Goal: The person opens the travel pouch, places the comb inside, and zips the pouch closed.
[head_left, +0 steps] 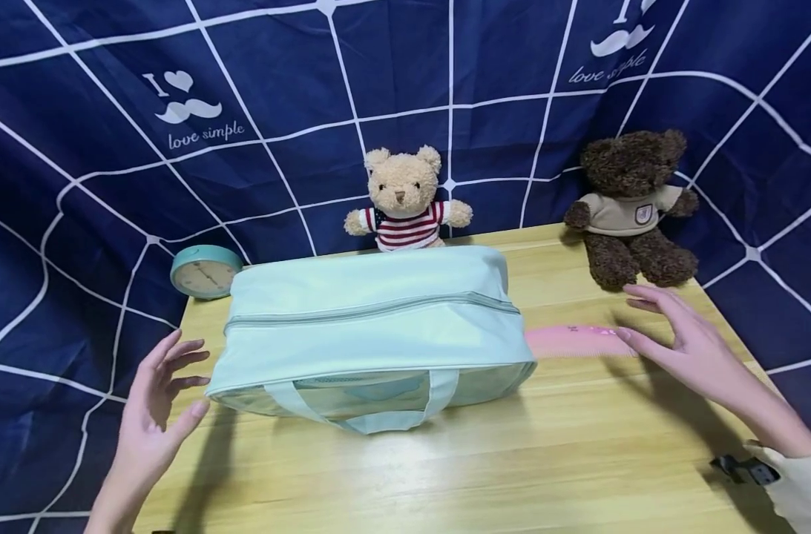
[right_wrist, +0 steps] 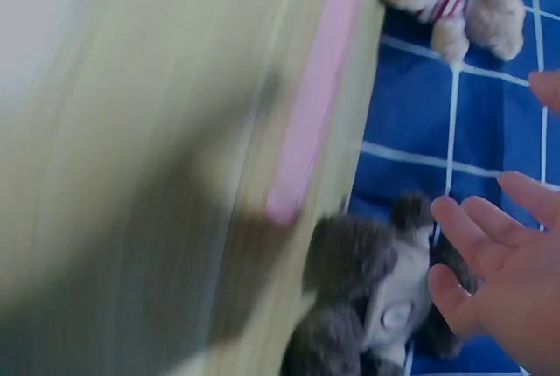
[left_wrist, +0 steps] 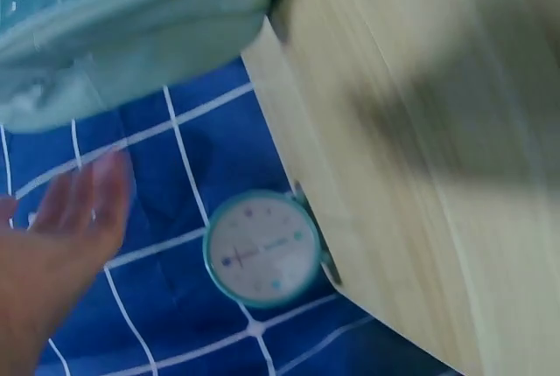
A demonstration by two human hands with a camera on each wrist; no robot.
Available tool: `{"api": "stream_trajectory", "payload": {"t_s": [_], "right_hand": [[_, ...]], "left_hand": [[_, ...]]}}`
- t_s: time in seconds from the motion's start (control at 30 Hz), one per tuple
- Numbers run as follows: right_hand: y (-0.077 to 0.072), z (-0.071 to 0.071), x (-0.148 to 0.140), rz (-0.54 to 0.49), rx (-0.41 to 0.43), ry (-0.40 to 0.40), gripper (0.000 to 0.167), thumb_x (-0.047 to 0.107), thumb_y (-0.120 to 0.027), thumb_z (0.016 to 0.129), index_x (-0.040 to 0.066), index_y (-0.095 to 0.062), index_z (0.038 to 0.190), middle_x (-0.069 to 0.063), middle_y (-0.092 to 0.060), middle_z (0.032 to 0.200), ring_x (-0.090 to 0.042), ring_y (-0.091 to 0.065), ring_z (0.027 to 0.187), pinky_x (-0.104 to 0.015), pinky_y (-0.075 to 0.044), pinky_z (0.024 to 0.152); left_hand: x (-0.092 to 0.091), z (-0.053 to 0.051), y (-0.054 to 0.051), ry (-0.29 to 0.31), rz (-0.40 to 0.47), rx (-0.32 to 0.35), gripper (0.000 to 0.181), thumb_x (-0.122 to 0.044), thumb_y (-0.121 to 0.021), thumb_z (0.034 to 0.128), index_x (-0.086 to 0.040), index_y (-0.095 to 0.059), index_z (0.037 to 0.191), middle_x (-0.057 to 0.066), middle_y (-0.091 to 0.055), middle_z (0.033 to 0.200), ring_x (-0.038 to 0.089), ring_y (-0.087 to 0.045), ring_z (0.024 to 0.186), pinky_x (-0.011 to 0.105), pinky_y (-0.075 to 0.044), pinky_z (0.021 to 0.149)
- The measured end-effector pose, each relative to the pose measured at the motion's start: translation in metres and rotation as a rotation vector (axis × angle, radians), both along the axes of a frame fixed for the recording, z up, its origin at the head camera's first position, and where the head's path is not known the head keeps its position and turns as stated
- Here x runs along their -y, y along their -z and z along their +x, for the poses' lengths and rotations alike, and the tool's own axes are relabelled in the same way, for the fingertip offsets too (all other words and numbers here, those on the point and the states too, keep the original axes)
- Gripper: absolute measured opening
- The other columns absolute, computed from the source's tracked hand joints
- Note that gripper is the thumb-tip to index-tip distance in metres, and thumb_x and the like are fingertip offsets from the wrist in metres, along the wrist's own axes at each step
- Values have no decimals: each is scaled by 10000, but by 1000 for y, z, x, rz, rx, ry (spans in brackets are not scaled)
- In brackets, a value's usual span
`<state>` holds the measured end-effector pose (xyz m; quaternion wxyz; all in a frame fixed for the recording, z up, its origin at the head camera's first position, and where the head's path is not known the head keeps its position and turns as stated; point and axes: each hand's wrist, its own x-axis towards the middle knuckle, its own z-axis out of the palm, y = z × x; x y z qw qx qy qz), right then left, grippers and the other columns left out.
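Observation:
A pale mint zip bag (head_left: 372,334) sits on the wooden table, its zipper closed along the top and a strap handle (head_left: 378,421) hanging over its see-through front. My left hand (head_left: 158,408) hovers beside the bag's left end, fingers loosely bent, holding nothing. To the right, a pink comb (head_left: 572,341) lies on the table, partly hidden behind the bag. My right hand (head_left: 685,341) is near the comb's right end with fingers spread; its thumb overlaps the comb's tip in the head view, while the right wrist view shows the hand apart from the comb (right_wrist: 319,87).
A round teal clock (head_left: 206,271) stands at the back left. Behind the bag sits a light teddy bear (head_left: 405,196) in a striped shirt. A dark brown teddy bear (head_left: 635,211) is at the back right. Navy gridded cloth (head_left: 405,74) hangs around the table (head_left: 445,475).

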<state>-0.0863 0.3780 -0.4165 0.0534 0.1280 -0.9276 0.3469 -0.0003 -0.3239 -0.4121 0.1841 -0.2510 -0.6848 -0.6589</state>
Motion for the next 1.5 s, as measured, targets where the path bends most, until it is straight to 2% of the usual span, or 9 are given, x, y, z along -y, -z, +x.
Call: {"api": "stream_trajectory", "payload": {"t_s": [0.03, 0.13, 0.23, 0.37, 0.43, 0.7, 1.0, 1.23, 1.5], "right_hand": [[-1, 0, 4, -31, 12, 9, 636, 164, -801, 1011, 218, -540, 1589, -53, -626, 1448, 112, -414, 1349, -112, -260, 1071], [-4, -2, 18, -175, 33, -7, 466, 57, -749, 1036, 101, -601, 1476, 51, -692, 1322, 51, -557, 1260, -84, -367, 974], [-3, -5, 32, -381, 60, -81, 351, -88, -653, 1045, -44, -592, 1388, 43, -729, 1271, -52, -679, 1159, -127, -478, 969], [0, -8, 52, -616, 144, -171, 294, -129, -563, 1069, -60, -593, 1353, -35, -762, 1228, -107, -740, 1090, -164, -537, 928], [1, -9, 62, -676, 179, -198, 286, -123, -550, 1076, -45, -601, 1346, -60, -767, 1205, -121, -749, 1077, -180, -548, 927], [0, -7, 94, -676, 272, -198, 240, -31, -593, 1099, 37, -638, 1325, -75, -767, 1167, -133, -749, 1067, -222, -571, 915], [-4, -6, 112, -853, 383, -253, 306, -31, -554, 1120, 52, -587, 1412, -126, -731, 1262, -201, -753, 1109, -348, -607, 937], [-4, -6, 129, -966, 479, -251, 287, -20, -545, 1125, 62, -645, 1381, -63, -732, 1236, -146, -721, 1091, -315, -606, 922], [0, -9, 141, -1024, 548, -301, 290, -33, -535, 1121, 119, -698, 1307, -35, -734, 1226, -134, -712, 1107, -287, -588, 949]], "left_hand": [[-4, -1, -2, -4, 45, -16, 806, 285, -651, 842, 212, -314, 1570, 277, -546, 1484, 329, -552, 1339, 283, -508, 1023], [-17, -1, -8, -18, 138, -66, 628, 258, -671, 871, 293, -417, 1444, 289, -614, 1366, 337, -605, 1248, 295, -525, 984], [-29, -1, -14, 6, 218, -119, 550, 226, -715, 882, 342, -450, 1349, 305, -629, 1292, 351, -612, 1195, 320, -527, 993], [-42, -3, -19, 45, 333, -162, 513, 267, -716, 855, 365, -461, 1288, 322, -620, 1249, 359, -618, 1145, 340, -535, 988], [-47, -3, -21, 47, 376, -168, 494, 307, -699, 833, 370, -469, 1266, 323, -614, 1236, 361, -619, 1124, 340, -544, 972], [-62, -3, -25, 30, 426, -178, 442, 348, -719, 786, 363, -525, 1184, 310, -618, 1218, 356, -537, 1137, 352, -515, 1021], [-64, -5, -23, -3, 396, -127, 331, 345, -699, 813, 339, -600, 1130, 275, -615, 1151, 346, -514, 1111, 343, -509, 1006], [-64, -2, -23, -38, 369, -103, 203, 320, -694, 853, 319, -640, 1049, 264, -609, 1145, 336, -529, 1071, 280, -524, 887], [-64, 0, -18, -56, 365, -94, 168, 301, -699, 873, 316, -633, 1027, 256, -618, 1140, 340, -528, 1077, 291, -529, 912]]}}
